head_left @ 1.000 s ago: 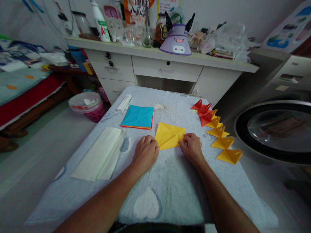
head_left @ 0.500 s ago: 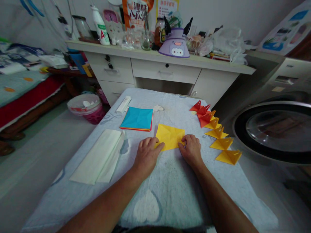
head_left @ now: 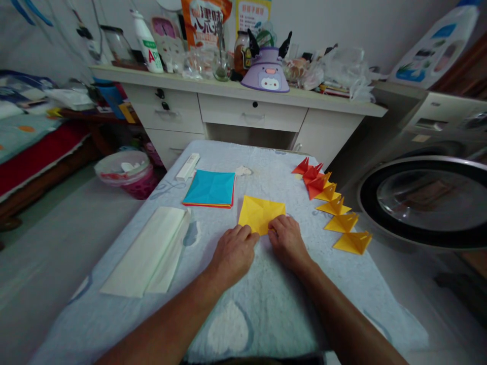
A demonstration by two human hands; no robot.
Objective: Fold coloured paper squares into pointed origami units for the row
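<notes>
A creased yellow sheet of origami paper (head_left: 261, 212) lies on the cloth-covered table in front of me. My left hand (head_left: 236, 249) has its fingers closed on the near left edge of this sheet. At the near right edge my right hand (head_left: 288, 239) pinches the paper between thumb and curled fingers. The sheet's near corners are hidden under my fingers. Up and to the left is a stack of square papers (head_left: 210, 188), blue on top with red and yellow edges below. On the right stands a row of folded yellow pieces (head_left: 353, 242) and folded red pieces (head_left: 314, 181).
A folded pale cloth or paper (head_left: 150, 253) lies left of my left arm. Beyond the stack is a narrow white box (head_left: 187, 167). A desk (head_left: 243, 91) crowded with jars and bags stands behind, with a washing machine (head_left: 426, 132) at right and a bin (head_left: 127, 175) at left.
My right hand has moved left and inward along the sheet's near edge. My left fingers have curled in more over the near left part. The whole view has shifted slightly.
</notes>
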